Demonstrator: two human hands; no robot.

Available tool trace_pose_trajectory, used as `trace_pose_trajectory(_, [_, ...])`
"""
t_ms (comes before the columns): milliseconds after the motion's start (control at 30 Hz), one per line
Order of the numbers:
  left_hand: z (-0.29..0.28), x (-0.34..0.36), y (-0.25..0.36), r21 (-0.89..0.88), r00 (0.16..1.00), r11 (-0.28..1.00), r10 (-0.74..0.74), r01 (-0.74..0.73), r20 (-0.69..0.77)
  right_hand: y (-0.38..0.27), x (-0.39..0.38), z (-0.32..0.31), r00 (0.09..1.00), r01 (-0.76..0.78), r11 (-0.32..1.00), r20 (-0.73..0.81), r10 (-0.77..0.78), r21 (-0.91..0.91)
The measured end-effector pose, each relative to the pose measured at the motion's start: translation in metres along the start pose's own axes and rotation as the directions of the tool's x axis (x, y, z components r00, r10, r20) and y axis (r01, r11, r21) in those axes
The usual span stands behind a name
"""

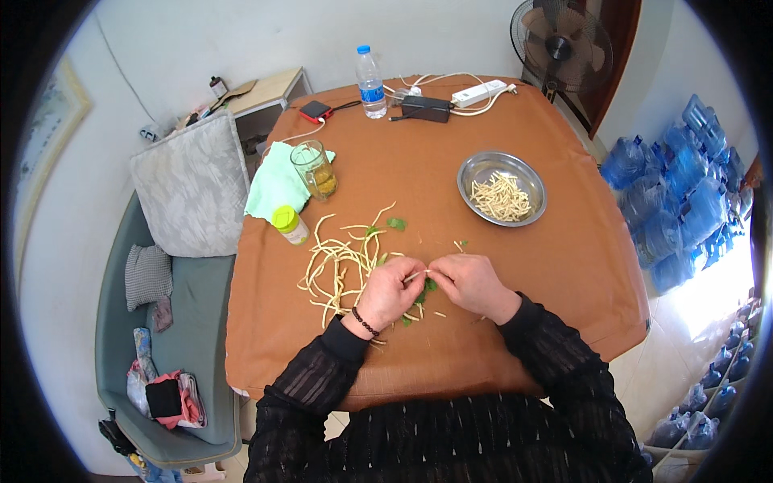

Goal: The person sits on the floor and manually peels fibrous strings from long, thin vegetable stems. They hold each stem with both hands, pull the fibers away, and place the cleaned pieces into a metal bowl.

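My left hand [388,291], with a dark beaded bracelet at its wrist, is closed in a pinch on a pale long bean [413,276]. Fingertip to fingertip with it, my right hand [471,283] pinches the bean's other end; the fingers cover most of the bean. A loose tangle of long beans [341,256] lies to the left of my hands. Small green leaves [395,224] are scattered among them, some under my hands. Beyond my right hand, a round steel bowl [465,187] contains many short bean pieces [502,198].
On the brown-covered table [419,161], a jar with a lime lid [290,224] and a glass mug [315,171] stand left, by a mint cloth [274,187]. A water bottle [371,84], black adapter [427,109] and white power strip [478,93] are along the far edge.
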State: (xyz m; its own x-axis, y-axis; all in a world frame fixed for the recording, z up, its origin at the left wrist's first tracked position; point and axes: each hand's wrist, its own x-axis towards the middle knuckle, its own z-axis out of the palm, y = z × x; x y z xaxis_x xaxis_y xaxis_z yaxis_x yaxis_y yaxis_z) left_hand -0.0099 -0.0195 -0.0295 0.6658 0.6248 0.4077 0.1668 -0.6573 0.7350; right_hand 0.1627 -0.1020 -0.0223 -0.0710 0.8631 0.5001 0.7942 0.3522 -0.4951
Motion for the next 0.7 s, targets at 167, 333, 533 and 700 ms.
trace_pose_trajectory(167, [-0.002,-0.002,0.009,-0.251,0.956,0.928,-0.236,0.276,0.177,0.000,0.001,-0.003,0.996,0.062,0.998,0.060,-0.060,-0.032])
trace_pose_trajectory(333, [-0.019,0.000,-0.004,-0.674,0.796,0.491,-0.068,0.552,0.602,-0.003,0.003,-0.029,0.819,-0.530,0.572,0.552,0.154,0.627])
trace_pose_trajectory(533, [-0.023,0.002,-0.005,-0.683,0.810,0.470,-0.132,0.558,0.571,0.008,0.004,-0.028,0.836,-0.549,0.410,0.480,0.267,0.728])
trace_pose_trajectory(700, [0.002,0.000,-0.007,-0.540,0.942,0.773,-0.293,0.333,0.161,0.001,0.004,-0.006,0.828,-0.532,0.406,0.359,0.430,0.743])
